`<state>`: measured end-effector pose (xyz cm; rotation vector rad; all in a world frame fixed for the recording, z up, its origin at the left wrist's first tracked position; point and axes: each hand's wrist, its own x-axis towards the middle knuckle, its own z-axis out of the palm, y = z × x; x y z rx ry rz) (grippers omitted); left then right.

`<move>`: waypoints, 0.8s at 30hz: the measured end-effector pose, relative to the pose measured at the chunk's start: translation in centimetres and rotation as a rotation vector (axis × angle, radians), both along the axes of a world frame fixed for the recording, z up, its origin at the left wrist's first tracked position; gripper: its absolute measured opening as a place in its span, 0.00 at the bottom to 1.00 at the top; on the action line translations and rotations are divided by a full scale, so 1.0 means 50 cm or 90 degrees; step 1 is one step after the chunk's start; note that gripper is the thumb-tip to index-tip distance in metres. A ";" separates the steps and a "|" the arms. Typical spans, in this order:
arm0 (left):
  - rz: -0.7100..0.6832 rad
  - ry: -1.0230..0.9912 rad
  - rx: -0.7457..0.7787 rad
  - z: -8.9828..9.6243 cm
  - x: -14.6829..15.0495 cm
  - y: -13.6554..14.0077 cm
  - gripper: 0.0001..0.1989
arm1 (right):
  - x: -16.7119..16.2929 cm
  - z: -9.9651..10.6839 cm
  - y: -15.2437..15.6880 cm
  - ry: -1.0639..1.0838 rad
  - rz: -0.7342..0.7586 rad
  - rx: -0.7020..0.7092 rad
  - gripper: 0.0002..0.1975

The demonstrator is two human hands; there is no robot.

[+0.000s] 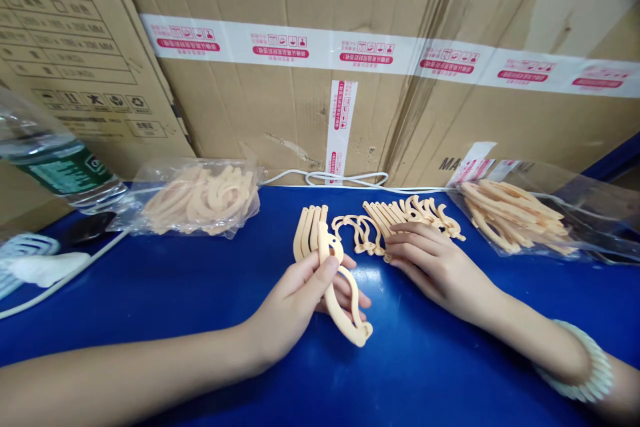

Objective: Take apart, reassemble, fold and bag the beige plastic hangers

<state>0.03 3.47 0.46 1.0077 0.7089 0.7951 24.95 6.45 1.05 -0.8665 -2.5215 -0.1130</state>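
Observation:
My left hand (305,287) grips a cream-coloured curved piece (345,313) between thumb and fingers. This piece has a hole near its top and an S-shaped inner arm joining it at the lower tip. Just behind it lie several flat curved strips (304,233) side by side. My right hand (440,263) reaches over a row of similar slim pieces (383,213), its fingertips down at the row's near end; what they touch is partly hidden. Between the hands stand several S-shaped pieces (367,237) with rounded ends.
Clear plastic bags of cream pieces lie at the back left (200,197) and back right (520,213). A water bottle (65,167) and a dark object (90,227) are at left. A white cable (350,177) runs before tall cardboard boxes (280,107) on the blue table (200,307).

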 end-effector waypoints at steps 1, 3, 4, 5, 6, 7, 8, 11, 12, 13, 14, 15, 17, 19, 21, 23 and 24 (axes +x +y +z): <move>0.003 -0.003 0.004 0.000 -0.001 0.001 0.22 | -0.003 0.002 -0.004 0.004 0.001 0.011 0.08; -0.004 0.000 0.021 -0.001 -0.003 0.002 0.20 | -0.012 0.009 -0.018 0.020 0.017 0.037 0.09; -0.011 0.004 0.037 -0.001 -0.004 0.002 0.19 | -0.019 0.013 -0.028 0.026 0.039 0.052 0.11; -0.016 0.012 0.058 -0.001 -0.005 0.002 0.18 | -0.026 0.016 -0.039 0.024 0.070 0.069 0.12; -0.016 0.025 0.085 -0.001 -0.005 0.002 0.17 | -0.034 0.019 -0.051 0.012 0.107 0.088 0.13; -0.011 0.043 0.116 -0.001 -0.006 0.001 0.16 | -0.041 0.021 -0.061 -0.010 0.142 0.109 0.14; -0.004 0.064 0.148 -0.002 -0.006 0.001 0.14 | -0.048 0.021 -0.070 -0.038 0.172 0.129 0.15; 0.004 0.122 0.214 -0.002 -0.006 -0.002 0.10 | -0.064 0.020 -0.086 -0.099 0.199 0.164 0.16; 0.003 0.130 0.225 -0.002 -0.005 -0.003 0.09 | -0.066 0.019 -0.088 -0.100 0.196 0.166 0.16; 0.007 0.135 0.235 -0.002 -0.005 -0.004 0.09 | -0.068 0.018 -0.088 -0.096 0.192 0.164 0.16; 0.016 0.142 0.244 -0.001 -0.005 -0.004 0.08 | -0.069 0.018 -0.087 -0.089 0.189 0.155 0.17; 0.027 0.153 0.252 -0.001 -0.005 -0.004 0.08 | -0.069 0.018 -0.086 -0.084 0.186 0.141 0.17; 0.047 0.182 0.263 0.001 -0.005 -0.004 0.08 | -0.069 0.020 -0.084 -0.084 0.184 0.102 0.18; 0.056 0.199 0.266 0.002 -0.006 -0.005 0.08 | -0.068 0.022 -0.084 -0.088 0.183 0.074 0.17; 0.062 0.206 0.275 0.003 -0.008 -0.008 0.08 | -0.066 0.022 -0.085 -0.088 0.187 0.070 0.17; 0.071 0.221 0.296 0.003 -0.009 -0.010 0.08 | -0.064 0.021 -0.086 -0.082 0.197 0.068 0.17; 0.078 0.234 0.306 0.002 -0.010 -0.010 0.09 | -0.063 0.020 -0.086 -0.080 0.201 0.061 0.16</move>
